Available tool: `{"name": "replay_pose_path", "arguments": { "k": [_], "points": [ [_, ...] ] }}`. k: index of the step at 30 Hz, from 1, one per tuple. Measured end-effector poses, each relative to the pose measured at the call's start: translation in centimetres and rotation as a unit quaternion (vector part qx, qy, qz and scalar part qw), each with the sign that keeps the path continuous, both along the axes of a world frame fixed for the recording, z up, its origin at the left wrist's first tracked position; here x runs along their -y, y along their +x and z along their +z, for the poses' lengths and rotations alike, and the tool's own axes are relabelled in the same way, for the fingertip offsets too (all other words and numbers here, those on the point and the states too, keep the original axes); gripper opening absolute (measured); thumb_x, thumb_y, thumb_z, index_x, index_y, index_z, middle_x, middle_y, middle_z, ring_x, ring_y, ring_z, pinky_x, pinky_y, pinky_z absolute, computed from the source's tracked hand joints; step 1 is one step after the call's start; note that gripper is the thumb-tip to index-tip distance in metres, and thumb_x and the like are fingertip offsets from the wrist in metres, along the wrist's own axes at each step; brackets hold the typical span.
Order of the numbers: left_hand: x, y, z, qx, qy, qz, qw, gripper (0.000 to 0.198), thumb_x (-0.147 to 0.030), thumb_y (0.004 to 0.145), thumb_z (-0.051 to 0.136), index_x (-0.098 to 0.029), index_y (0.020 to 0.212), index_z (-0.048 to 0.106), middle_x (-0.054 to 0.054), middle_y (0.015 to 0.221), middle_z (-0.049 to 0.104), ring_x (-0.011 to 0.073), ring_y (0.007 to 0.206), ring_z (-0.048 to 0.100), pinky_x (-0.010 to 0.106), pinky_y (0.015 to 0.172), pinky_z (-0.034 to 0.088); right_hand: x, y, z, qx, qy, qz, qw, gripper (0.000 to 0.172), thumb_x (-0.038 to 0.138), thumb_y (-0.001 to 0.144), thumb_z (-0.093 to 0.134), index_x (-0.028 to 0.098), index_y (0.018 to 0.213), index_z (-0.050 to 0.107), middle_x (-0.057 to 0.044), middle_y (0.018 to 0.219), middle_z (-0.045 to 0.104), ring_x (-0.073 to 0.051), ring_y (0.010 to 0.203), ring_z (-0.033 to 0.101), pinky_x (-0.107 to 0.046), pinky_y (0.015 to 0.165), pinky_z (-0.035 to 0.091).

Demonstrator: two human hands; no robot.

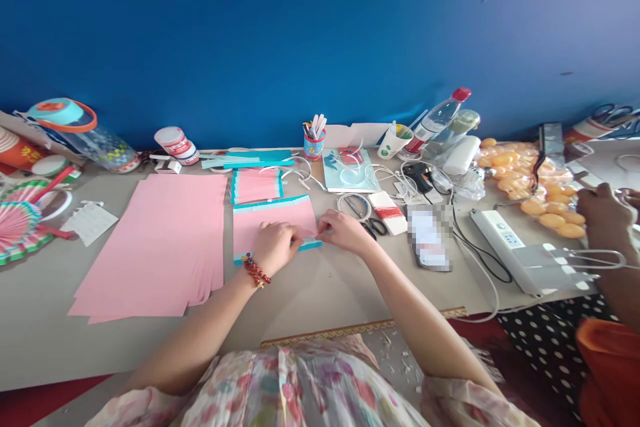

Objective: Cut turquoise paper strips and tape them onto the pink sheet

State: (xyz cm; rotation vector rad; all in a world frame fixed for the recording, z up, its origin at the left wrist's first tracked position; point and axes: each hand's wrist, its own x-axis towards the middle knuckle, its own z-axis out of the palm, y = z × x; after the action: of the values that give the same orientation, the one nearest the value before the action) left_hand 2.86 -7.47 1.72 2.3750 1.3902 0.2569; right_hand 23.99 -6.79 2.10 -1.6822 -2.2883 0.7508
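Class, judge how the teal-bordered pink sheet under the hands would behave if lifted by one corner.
The pink sheet looks thin and lies flat, so it would probably droop and feel light. Its teal border, pinched by the left hand and right hand, seems layered, so perhaps stiffer there.

A stack of pink sheets (pixel 160 240) lies on the table's (pixel 310 293) left half. A pen cup (pixel 314 143) and a water bottle (pixel 436 119) stand along its far edge. Near the right edge lie a white power strip (pixel 505 240) and a heap of what may be orange balls (pixel 525 180).
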Motion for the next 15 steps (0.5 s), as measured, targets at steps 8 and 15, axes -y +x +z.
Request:
{"name": "replay_pose_path", "arguments": {
  "k": [8,15],
  "points": [
    [0.06,0.12,-0.17,-0.01,0.012,0.004,1.0,0.014,-0.026,0.085,0.06,-0.021,0.074,0.068,0.002,0.082,0.073,0.0221,0.083,0.066,0.036,0.081,0.038,-0.01,-0.16,0.15,0.021,-0.002,-0.002,1.0,0.005,0.019,0.076,0.072,0.018,0.08,0.069,-0.002,0.089,0.065,-0.016,0.083,0.059,-0.023,0.071,0.039],
    [0.11,0.22,-0.36,-0.018,0.024,0.008,1.0,0.012,-0.027,0.084,0.061,-0.021,0.074,0.067,0.003,0.082,0.072,0.0233,0.084,0.066,0.036,0.08,0.038,0.33,-0.76,0.7,0.048,-0.01,-0.009,0.999,0.008,0.015,0.076,0.066,0.02,0.081,0.069,-0.002,0.089,0.068,-0.016,0.084,0.061,-0.023,0.066,0.036]
  ]
}}
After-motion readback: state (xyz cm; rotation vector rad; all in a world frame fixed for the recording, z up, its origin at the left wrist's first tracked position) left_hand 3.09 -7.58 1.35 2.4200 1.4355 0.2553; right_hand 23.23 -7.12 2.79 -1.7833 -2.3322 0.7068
